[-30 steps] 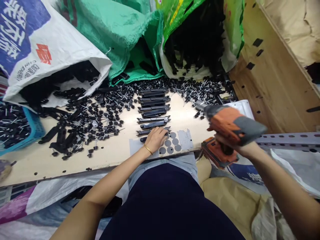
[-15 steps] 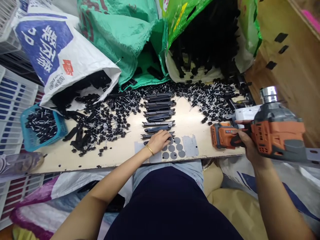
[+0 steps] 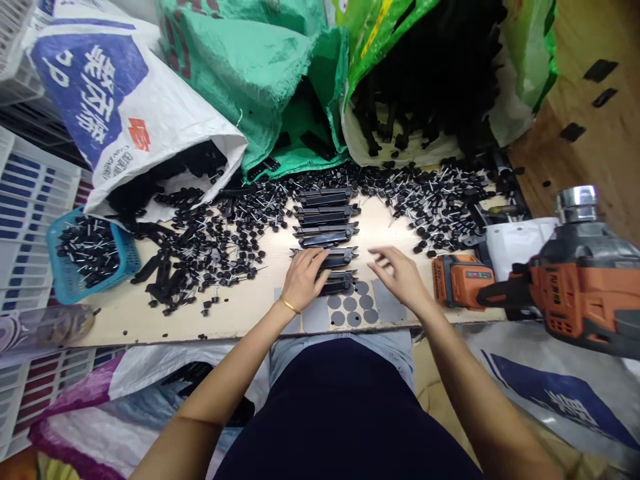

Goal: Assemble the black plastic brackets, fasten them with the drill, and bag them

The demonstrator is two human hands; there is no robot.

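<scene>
Down the middle of the table runs a column of slim black plastic parts point(image 3: 327, 217) with forked ends, lying crosswise. My left hand point(image 3: 303, 279) is over the left ends of the nearest ones, thumb and fingers apart, seemingly touching them. Its palm hides part of those pieces. To the right of the column my right hand point(image 3: 400, 275) hovers with spread fingers and nothing in it. An orange and black cordless power tool point(image 3: 575, 283) with a silver socket and a battery point(image 3: 463, 280) rests at the right, apart from my hand.
Small black knobs with metal pins are heaped on the left point(image 3: 227, 243) and right point(image 3: 445, 207). A blue basket point(image 3: 55, 267) holds more. White point(image 3: 165, 100), teal point(image 3: 260, 73) and green point(image 3: 363, 53) sacks line the back. A grey sheet with round discs point(image 3: 390, 303) lies at the front edge.
My right hand has let go of the power tool and moved left towards the column. My left hand has shifted slightly left and up onto the black parts' left ends.
</scene>
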